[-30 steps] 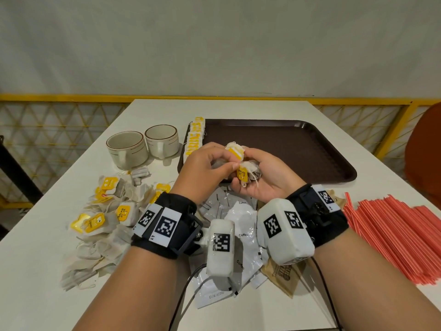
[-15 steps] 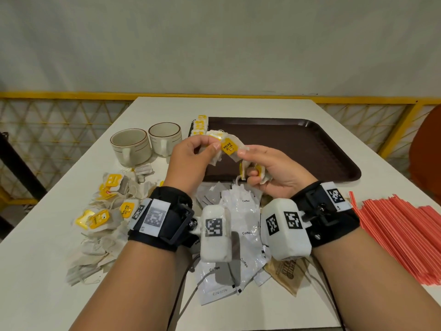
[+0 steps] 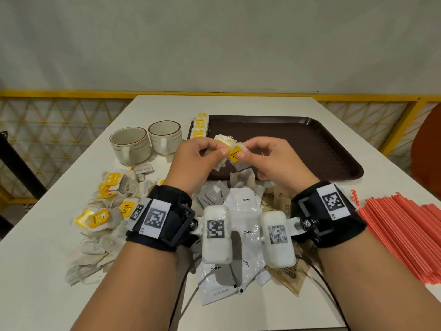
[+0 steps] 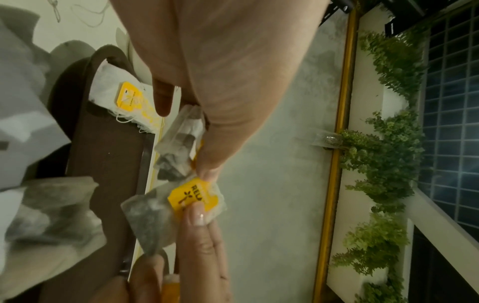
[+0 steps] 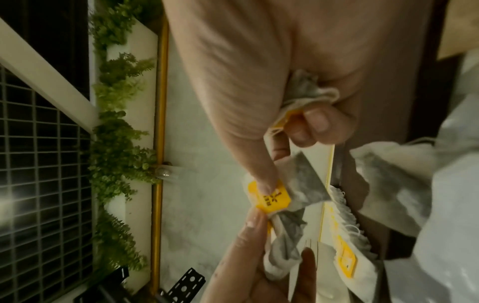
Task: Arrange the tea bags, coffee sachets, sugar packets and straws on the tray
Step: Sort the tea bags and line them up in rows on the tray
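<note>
Pinching the yellow-tagged tea bag (image 3: 235, 154) between both thumbs and forefingers, we hold it above the tray (image 3: 310, 149). Our left hand (image 3: 194, 158) and right hand (image 3: 274, 161) curl closed; another tea bag (image 5: 305, 92) sits inside the right fingers.

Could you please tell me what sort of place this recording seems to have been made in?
Probably a café or canteen seating area: a white table bears a brown serving tray and two ceramic cups, a yellow railing runs behind it, and red straws lie in bulk.

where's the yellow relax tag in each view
Head: yellow tag at centre, pinched between left hand and right hand.
Left wrist: lower centre.
Right wrist: centre, slightly low.
Shared landmark: the brown tray.
</note>
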Motion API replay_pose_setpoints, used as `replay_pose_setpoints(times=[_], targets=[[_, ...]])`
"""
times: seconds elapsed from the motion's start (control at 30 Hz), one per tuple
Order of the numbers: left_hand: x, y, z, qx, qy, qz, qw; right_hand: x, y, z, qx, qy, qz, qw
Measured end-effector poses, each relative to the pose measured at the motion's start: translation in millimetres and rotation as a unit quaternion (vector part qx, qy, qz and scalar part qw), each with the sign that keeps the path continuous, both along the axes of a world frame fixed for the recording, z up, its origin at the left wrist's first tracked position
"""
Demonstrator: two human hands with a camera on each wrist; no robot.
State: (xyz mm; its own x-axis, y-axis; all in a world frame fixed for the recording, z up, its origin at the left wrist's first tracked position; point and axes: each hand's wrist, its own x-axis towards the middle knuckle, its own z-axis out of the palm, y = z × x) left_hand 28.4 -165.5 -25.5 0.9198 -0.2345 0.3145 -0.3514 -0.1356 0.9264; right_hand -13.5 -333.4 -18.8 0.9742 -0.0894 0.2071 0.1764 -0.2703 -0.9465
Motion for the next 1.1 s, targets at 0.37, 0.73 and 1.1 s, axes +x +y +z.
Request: replay_pose_setpoints(times=[0.37,0.73,1.1], targets=[[-1.3,-1.5,-2.5,-0.06,0.033,0.036,0.997,-3.6,-20.1,13.3,0.069,0.053,0.037,0.996],[-5.3,-6.9,-1.7,-0.081,0.038,-0.008,0.996,2.5,13.4,-6.2,0.168,0.051,-0.003,0.984],[-8.7,-9.9,-0.1,-0.055,0.021,-0.081,0.995,3.4,9.9,-4.4,0.184,0.051,-0.066,0.979]])
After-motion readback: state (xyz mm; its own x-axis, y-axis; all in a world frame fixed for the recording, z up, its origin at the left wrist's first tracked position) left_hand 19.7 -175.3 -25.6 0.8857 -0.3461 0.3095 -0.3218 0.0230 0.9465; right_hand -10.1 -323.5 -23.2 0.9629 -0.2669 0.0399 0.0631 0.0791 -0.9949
